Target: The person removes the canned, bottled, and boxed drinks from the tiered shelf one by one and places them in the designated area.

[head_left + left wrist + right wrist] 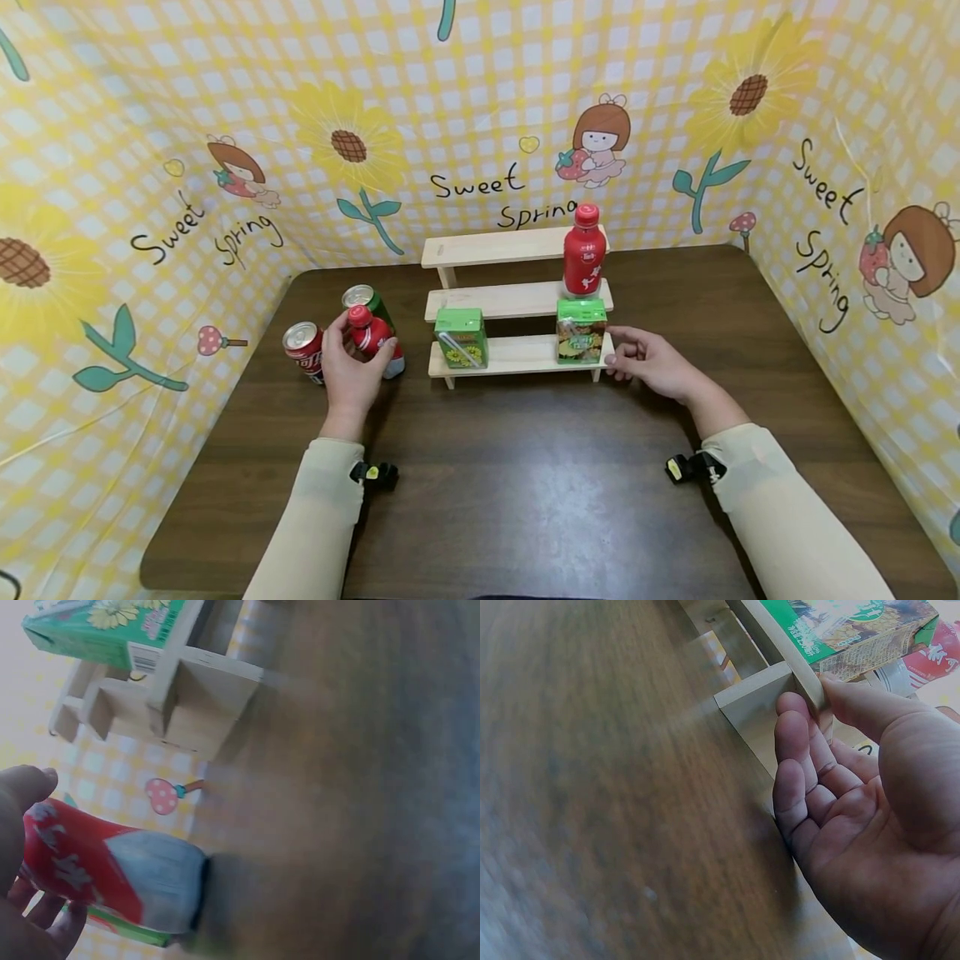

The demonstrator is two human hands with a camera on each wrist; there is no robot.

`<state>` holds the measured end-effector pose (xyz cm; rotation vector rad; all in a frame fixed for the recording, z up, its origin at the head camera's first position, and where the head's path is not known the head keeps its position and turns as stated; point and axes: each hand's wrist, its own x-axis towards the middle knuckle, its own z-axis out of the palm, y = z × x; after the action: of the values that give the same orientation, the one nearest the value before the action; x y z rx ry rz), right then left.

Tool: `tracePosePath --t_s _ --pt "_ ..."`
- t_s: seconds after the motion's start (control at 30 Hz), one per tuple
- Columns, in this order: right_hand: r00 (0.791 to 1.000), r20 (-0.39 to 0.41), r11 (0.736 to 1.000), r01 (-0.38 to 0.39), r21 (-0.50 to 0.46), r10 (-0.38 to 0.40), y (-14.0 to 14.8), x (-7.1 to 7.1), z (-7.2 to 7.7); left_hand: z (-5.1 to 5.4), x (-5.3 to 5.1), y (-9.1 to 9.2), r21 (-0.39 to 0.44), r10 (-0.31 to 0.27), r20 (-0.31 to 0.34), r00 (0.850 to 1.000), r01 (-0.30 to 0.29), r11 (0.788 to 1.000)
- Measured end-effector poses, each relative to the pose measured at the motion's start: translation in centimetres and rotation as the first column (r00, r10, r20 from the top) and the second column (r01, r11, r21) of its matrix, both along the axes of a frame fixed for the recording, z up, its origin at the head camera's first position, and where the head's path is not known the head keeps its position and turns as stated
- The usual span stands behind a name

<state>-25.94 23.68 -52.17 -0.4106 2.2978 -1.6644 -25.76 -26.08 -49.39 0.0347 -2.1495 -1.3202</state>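
Observation:
My left hand [352,375] grips a red bottle [370,333] with a pale lower part, left of the wooden three-tier rack [517,358]. In the left wrist view, thumb and fingers lie on both sides of the bottle [90,862]; whether its base touches the table I cannot tell. My right hand [656,362] is at the right end of the lowest tier. The right wrist view shows its thumb and curled fingers pinching the board's end [810,690]. Green cartons stand at the left [462,340] and right [581,332] of that tier.
A second red bottle [584,254] stands at the rack's right, behind the right carton. Beside the held bottle are a dark red can [303,354] on the left and a green can [363,297] behind. Patterned cloth [480,125] surrounds the brown table [510,483] at back and sides.

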Motion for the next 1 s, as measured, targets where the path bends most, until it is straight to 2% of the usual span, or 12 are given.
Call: tracePosePath --t_s 0.2,0.37,0.53,0.7,0.8,1.0 --pt "1.0 -0.012 1.0 -0.004 0.013 0.004 -0.1 0.0 0.1 1.9 0.2 -0.3 -0.041 0.02 -0.121 0.992 -0.025 0.999" --pt "1.0 -0.014 1.0 -0.005 0.012 0.005 -0.2 0.0 0.2 4.6 0.3 0.2 -0.078 0.016 -0.213 0.977 -0.034 0.996" --pt "1.0 -0.007 1.0 -0.001 0.002 0.001 -0.1 0.0 0.1 8.3 0.8 2.7 -0.067 -0.062 -0.273 0.96 0.045 0.997" --pt "1.0 -0.002 1.0 -0.005 -0.008 0.005 -0.1 0.1 0.2 12.1 1.7 6.1 -0.06 -0.172 -0.284 0.943 0.162 0.985" --pt "1.0 0.002 1.0 -0.007 -0.01 0.007 -0.1 0.1 0.3 13.3 1.7 7.6 -0.06 -0.238 -0.269 0.933 0.23 0.971" --pt "1.0 0.013 1.0 -0.003 0.011 0.003 0.0 0.0 0.1 14.8 1.0 10.3 -0.065 -0.349 -0.209 0.914 0.343 0.937"
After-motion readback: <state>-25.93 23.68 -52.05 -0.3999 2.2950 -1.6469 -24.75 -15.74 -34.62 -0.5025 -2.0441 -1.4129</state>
